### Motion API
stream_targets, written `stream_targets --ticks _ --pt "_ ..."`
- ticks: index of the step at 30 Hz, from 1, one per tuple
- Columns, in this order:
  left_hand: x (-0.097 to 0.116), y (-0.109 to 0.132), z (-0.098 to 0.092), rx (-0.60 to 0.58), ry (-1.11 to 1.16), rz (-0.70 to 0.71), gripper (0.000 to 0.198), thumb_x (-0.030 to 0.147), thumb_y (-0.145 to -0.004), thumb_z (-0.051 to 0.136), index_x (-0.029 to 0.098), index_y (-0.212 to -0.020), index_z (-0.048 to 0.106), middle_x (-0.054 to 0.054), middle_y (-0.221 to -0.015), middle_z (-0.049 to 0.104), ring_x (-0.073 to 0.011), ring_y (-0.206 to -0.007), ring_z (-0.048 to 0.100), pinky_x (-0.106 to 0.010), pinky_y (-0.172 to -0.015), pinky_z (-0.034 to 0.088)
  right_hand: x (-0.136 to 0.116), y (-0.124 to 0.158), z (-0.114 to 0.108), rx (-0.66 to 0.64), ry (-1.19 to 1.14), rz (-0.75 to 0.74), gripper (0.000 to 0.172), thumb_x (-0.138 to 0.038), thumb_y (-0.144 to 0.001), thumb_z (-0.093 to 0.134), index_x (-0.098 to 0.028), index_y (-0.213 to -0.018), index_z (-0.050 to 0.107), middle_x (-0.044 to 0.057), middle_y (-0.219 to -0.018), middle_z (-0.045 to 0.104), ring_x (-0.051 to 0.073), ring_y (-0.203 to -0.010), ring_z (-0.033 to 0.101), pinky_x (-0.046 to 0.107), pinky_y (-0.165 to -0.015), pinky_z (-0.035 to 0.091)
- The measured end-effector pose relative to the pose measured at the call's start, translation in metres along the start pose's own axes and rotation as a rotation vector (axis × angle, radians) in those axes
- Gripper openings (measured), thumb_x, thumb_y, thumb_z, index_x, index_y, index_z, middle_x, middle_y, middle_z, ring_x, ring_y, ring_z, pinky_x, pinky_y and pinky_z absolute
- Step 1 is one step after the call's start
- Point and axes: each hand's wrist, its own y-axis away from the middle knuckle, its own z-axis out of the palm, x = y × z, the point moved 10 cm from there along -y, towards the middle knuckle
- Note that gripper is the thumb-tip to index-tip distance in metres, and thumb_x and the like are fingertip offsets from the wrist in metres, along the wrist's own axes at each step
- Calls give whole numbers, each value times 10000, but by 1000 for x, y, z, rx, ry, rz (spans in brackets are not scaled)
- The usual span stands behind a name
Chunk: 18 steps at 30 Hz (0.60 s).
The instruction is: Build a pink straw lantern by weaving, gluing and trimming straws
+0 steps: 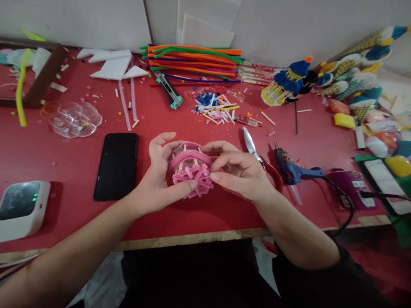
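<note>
A small round craft piece (pixel 191 169), built of pink pipe-cleaner bits over thin wooden sticks, is held between both hands above the red table (pixel 73 162). My left hand (pixel 159 177) cups its left side, thumb pressed against the lower front. My right hand (pixel 239 169) grips the right side, fingers curled and pinching the pink strands.
A black phone (pixel 117 165) lies left of the hands, and a white device (pixel 22 209) sits at the near left edge. Red-handled scissors (pixel 257 156) and a blue glue gun (pixel 293 170) lie on the right. Pipe cleaners (pixel 192 60), a cutter (pixel 169 90), cut bits (pixel 214 107) and finished figures (pixel 290 81) fill the back.
</note>
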Motion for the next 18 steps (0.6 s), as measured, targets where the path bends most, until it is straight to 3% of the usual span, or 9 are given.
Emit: stream_targets --ticks 4,9,13,18 --pt "-3 1 13 -146 69 -88 737 290 -713 832 325 -1315 409 -107 -1329 457 -321 -1279 560 -551 -1034 555 5 -1 0 -14 -53 60 77 -306 -826 806 -244 -798 770 65 -1165 657 202 -1108 660 446 -1049 532" --pt "-6 1 13 -147 109 -114 698 262 -714 830 323 -1282 429 -103 -1289 508 -326 -1299 554 -554 -1056 533 8 0 0 -7 -42 95 114 -366 -836 800 -256 -817 776 63 -1167 623 220 -1178 612 457 -1067 512" --pt "-4 -1 16 -163 166 -116 756 239 -719 818 321 -1288 326 -108 -1305 536 -319 -1304 569 -526 -1043 538 4 2 0 6 21 47 78 -331 -877 757 -258 -850 768 60 -1129 563 202 -1161 580 423 -1076 495" --pt "-5 -1 17 -157 179 -150 735 302 -751 808 308 -1288 306 -114 -1327 527 -310 -1306 559 -529 -1061 517 1 4 0 40 74 9 44 -281 -893 726 -250 -864 738 58 -1110 516 196 -1172 547 389 -1096 455"
